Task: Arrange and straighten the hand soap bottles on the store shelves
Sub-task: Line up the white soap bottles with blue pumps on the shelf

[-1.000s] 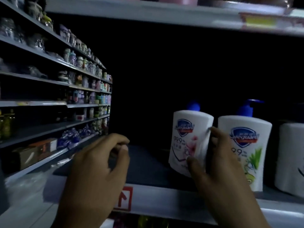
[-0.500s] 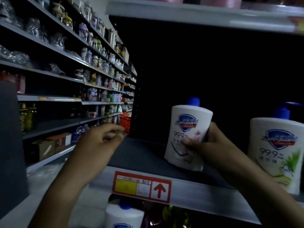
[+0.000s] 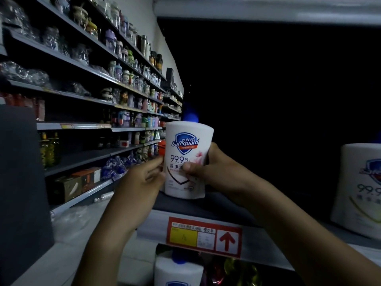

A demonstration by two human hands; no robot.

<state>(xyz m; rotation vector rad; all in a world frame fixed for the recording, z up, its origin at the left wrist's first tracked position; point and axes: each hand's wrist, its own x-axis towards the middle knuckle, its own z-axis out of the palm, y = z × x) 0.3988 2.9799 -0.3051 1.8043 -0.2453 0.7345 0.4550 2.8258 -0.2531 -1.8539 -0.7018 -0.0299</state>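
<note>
White soap bottle (image 3: 188, 159) held upright, right hand (image 3: 208, 172) grip wrapped round it, left hand (image 3: 142, 182) grip pinching its edge

Dim shop aisle, seen from where I stand.
On my left, long grey shelving (image 3: 86, 126) crowded with jars and bottles (image 3: 123, 75) runs back to a pale wall (image 3: 143, 11); before me, a grey shelf edge (image 3: 153, 228) with a red price label (image 3: 204, 236), black back panel (image 3: 278, 89) behind.

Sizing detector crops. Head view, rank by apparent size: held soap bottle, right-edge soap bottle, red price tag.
1. right-edge soap bottle, though cropped and nearer the camera, so unsure
2. held soap bottle
3. red price tag
</note>
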